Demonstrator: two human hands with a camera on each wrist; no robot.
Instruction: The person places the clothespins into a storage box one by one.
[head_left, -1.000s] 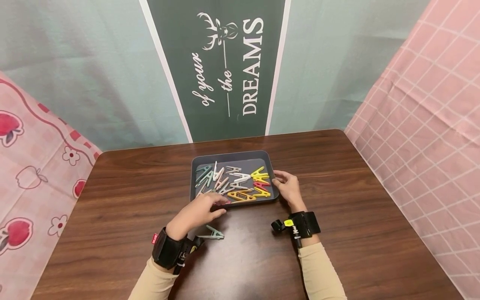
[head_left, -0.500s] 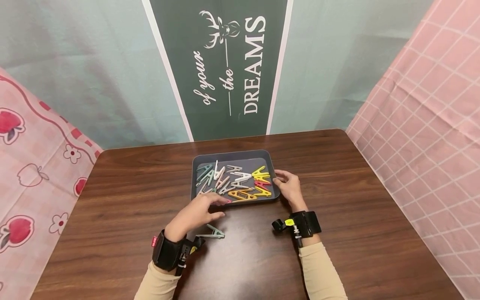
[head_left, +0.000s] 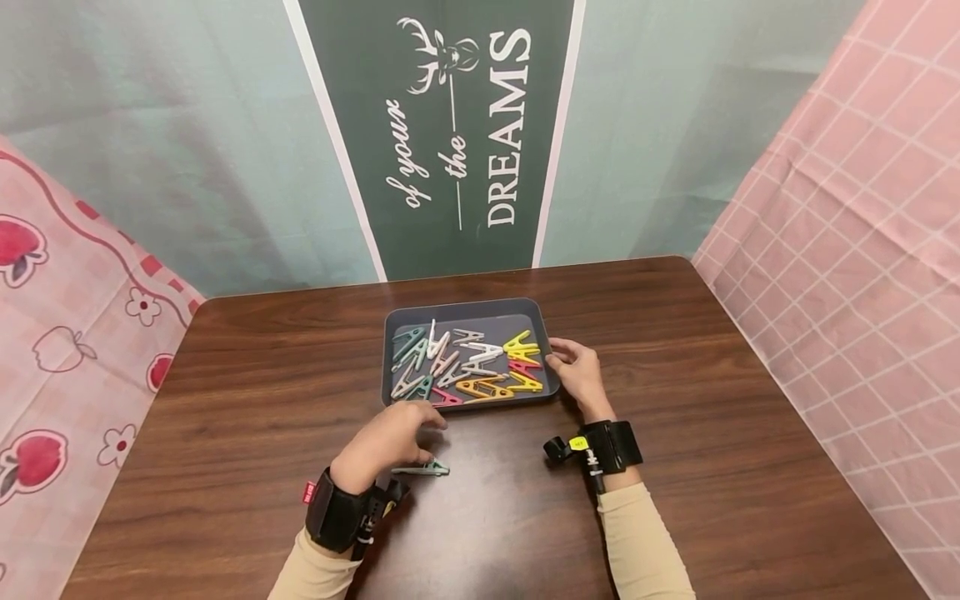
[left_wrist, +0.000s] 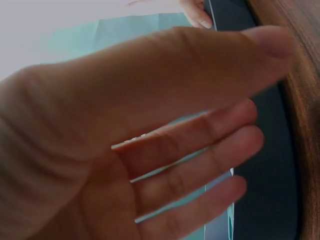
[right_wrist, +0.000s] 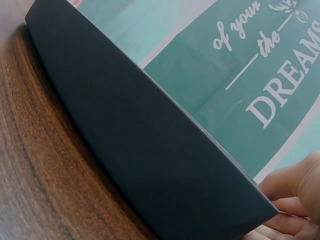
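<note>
A dark grey tray (head_left: 465,312) holds several plastic clothespins: green, white, pink, orange, yellow and red ones. A pale green clothespin (head_left: 433,469) lies on the table in front of the tray, partly behind my left hand (head_left: 392,437). That hand hovers by the tray's front left edge, its fingers loosely bent and its thumb over the loose clothespin. The left wrist view shows nothing between thumb and fingers. My right hand (head_left: 579,375) rests against the tray's right wall, fingertips on the outside, as the right wrist view also shows at the tray's corner (right_wrist: 270,212).
The brown wooden table (head_left: 675,400) carries the tray near its back half. A green curtain with white lettering (head_left: 510,133) hangs behind. Pink cloths (head_left: 840,217) enclose the right and left sides.
My left hand has drawn back from over the tray's front edge toward the loose clothespin, uncovering a red and a green clothespin in the tray. The right hand has stayed still.
</note>
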